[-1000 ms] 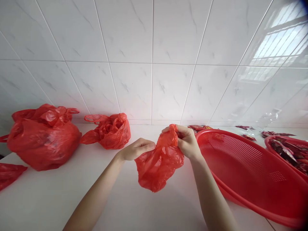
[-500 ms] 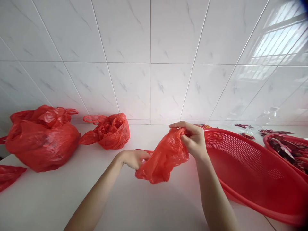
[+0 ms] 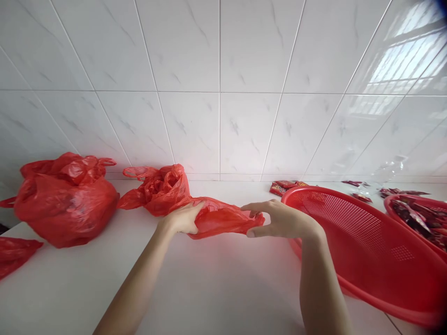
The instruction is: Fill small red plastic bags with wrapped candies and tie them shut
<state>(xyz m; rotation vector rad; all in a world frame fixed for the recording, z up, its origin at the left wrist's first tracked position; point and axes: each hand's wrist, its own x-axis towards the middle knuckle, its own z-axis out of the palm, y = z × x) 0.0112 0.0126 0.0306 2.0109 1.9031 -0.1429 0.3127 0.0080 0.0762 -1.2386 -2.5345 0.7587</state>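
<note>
A thin red plastic bag (image 3: 223, 219) stretches low over the white table between my two hands. My left hand (image 3: 183, 218) grips the bag at its left part, the thumb on top and the other fingers hidden in the plastic. At the bag's right end is my right hand (image 3: 275, 218), its thumb and fingers spread apart around the edge. Just behind my left hand sits a small, crumpled red bag (image 3: 164, 190). A bigger, full red bag (image 3: 68, 200) stands farther left.
On the right a large red perforated basket (image 3: 366, 242) leans over the table (image 3: 209, 298). Small red packets (image 3: 282, 186) lie behind it. Beyond are a second basket (image 3: 419, 216) with packets and a clear bottle (image 3: 387, 172). Another red bag (image 3: 16, 253) lies at the left edge.
The bag has gone from hanging bunched in my right hand to stretched out sideways. My right hand has lowered and opened, while my left hand has moved slightly left and up.
</note>
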